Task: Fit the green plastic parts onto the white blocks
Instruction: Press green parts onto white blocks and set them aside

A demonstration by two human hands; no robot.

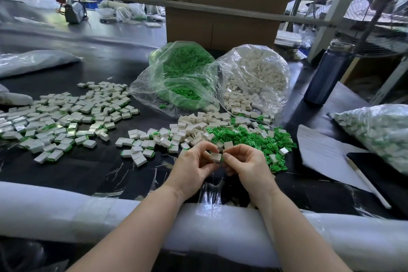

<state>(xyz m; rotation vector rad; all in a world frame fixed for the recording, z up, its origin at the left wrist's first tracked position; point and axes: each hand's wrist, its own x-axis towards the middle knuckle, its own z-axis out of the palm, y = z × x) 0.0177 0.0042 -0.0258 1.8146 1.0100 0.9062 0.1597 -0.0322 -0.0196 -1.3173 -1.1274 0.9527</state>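
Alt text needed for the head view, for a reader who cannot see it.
Both hands, left hand and right hand, pinch a white block with a green part at its edge. Loose green parts and white blocks lie behind, finished pieces left.

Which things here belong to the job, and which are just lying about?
Job: white block in both hands, left hand, right hand, loose green parts, loose white blocks, finished pile, two supply bags.
Lying about: bottle, paper, fan.
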